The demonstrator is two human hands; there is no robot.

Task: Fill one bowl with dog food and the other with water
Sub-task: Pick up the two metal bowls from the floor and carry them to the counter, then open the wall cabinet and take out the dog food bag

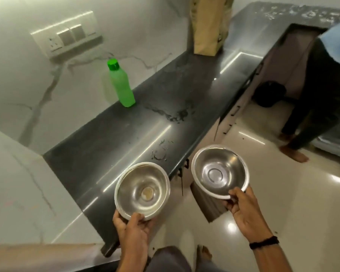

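Note:
I hold two empty steel bowls. My left hand (133,230) grips the near rim of the left bowl (142,190), which hovers over the front edge of the dark counter (110,142). My right hand (243,213) grips the near rim of the right bowl (220,170), held in the air over the floor beside the counter. A green bottle (121,84) with a green cap stands upright at the back of the counter by the wall. A tan paper bag (209,26) stands at the counter's far end.
A marble wall with a switch plate (67,35) backs the counter. Another person (318,91) stands on the tiled floor at the right, near a dark bin (270,95). Drawers with black handles run under the counter. Water streaks mark the countertop.

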